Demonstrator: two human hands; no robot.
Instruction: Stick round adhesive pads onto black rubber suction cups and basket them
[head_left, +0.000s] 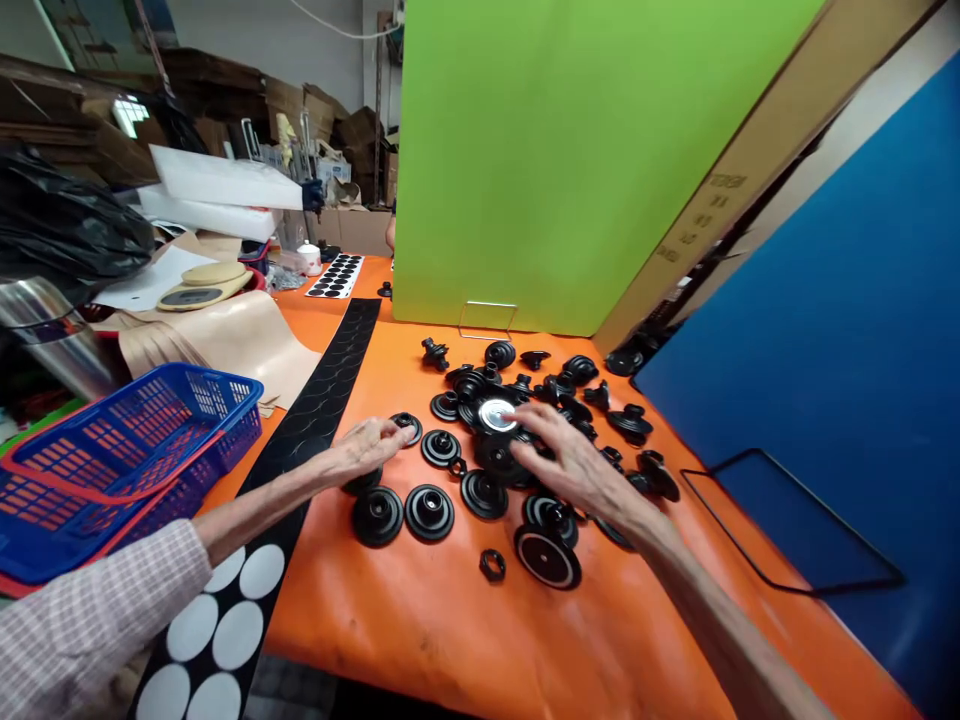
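We find the work area bounded by a green board (570,170) at the far side and a blue board (817,400) at the right; cardboard boxes (352,150) and white foam sheets (217,180) stand beyond at the far left. An orange-covered table (420,640) carries the layout; along its left side lie a blue plastic basket (142,470), stacked with a red basket (45,585), and a long black sheet (315,420) marked with rows of circles; toward its near end, white circles (237,635) show. A black wire frame (787,520) lies at the right.

At the centre, we see a loose spread of moulded black rubber parts (499,465), mostly round and stepped, and both hands are working among them; this is the step in hand. The left hand (364,450), with a checked sleeve (82,630) on its arm, is curved over the near left of the spread; its fingers (382,432) come down just beside a small stepped part (406,428); we cannot tell whether it grips anything. The right hand (570,465) is open, its fingers spread, beside a part with a bright metal disc (497,415); we cannot tell whether they touch. A small black ring (492,565) lies apart, nearest us.
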